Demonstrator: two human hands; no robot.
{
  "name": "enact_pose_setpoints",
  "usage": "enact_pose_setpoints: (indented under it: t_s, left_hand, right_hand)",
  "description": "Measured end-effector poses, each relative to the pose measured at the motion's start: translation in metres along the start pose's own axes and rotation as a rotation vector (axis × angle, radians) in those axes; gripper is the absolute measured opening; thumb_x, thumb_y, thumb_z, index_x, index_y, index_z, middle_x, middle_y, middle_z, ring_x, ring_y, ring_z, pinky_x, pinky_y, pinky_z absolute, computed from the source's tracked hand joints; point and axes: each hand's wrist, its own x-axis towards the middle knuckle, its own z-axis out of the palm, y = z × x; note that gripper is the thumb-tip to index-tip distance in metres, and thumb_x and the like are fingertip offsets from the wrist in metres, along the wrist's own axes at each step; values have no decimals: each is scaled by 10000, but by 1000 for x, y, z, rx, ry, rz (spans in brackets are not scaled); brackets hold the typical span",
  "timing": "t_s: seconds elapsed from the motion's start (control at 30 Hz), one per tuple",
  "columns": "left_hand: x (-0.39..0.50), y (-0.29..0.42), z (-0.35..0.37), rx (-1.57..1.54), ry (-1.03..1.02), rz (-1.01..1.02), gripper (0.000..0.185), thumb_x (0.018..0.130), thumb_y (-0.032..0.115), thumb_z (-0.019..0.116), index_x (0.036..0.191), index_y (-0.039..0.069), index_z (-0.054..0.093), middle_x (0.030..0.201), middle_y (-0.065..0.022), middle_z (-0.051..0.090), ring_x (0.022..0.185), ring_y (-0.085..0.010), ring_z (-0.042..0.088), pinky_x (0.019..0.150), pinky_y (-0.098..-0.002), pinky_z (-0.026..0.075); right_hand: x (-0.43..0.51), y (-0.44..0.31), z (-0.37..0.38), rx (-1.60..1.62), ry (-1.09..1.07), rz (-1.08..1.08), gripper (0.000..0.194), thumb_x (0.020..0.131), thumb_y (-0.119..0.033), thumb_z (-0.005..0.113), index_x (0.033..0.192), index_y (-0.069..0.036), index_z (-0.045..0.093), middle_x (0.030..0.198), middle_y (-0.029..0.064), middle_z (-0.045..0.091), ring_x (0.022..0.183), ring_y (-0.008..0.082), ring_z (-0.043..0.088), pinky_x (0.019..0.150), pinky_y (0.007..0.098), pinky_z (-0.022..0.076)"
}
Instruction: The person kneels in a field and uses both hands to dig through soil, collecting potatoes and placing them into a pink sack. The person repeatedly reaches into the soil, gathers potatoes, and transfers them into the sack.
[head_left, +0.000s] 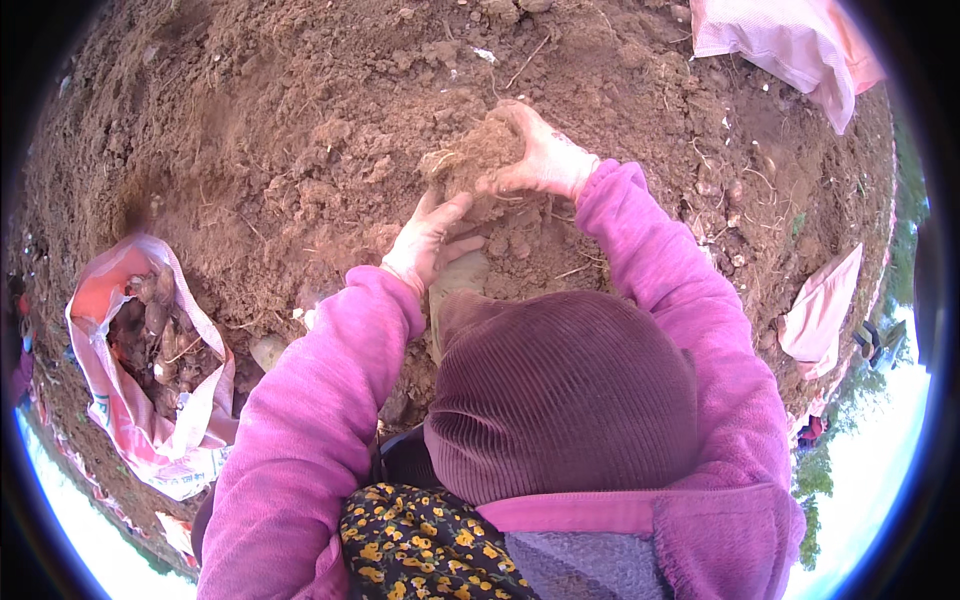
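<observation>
My right hand (541, 154) curls around a soil-caked clump (474, 156) with thin roots sticking out of it, just above the loose brown ground. My left hand (424, 244) is below the clump, fingers spread and fingertips close to its lower edge; I cannot tell whether they touch it. No object shows in the left palm. Both hands are smeared with soil. Under the left fingers, a dull green-grey shoe (459, 276) stands on the dirt, partly hidden by my brown ribbed trouser knee (562, 390).
An open woven sack (154, 427) at left holds several soil-covered tubers (166, 341). More tubers (735, 193) lie on the ground to the right. Woven sacks (780, 37) rest at the top right, another pale sack (821, 315) at the right. A rounded pale lump (267, 352) sits beside my left sleeve.
</observation>
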Motion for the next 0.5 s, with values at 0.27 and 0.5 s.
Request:
enact_pose_setpoints:
  t_s: [0.27,0.5]
  left_hand:
    - [-61,23,-11,771,63,638,1095,657,93,867,1514,36,188,1448,-165,383,1326,-270,409,1109,-404,345]
    - [-71,57,-6,32,254,707,661,779,137,768,1333,26,427,876,-71,686,778,-170,670,695,-253,539]
  right_hand:
    - [-17,-36,43,1164,44,235,553,827,-362,694,1221,13,596,1157,132,658,1148,242,571,1039,377,399]
    - [-2,-75,90,1500,249,-85,769,832,-43,716,1419,-3,219,1107,194,660,1005,236,657,912,358,510]
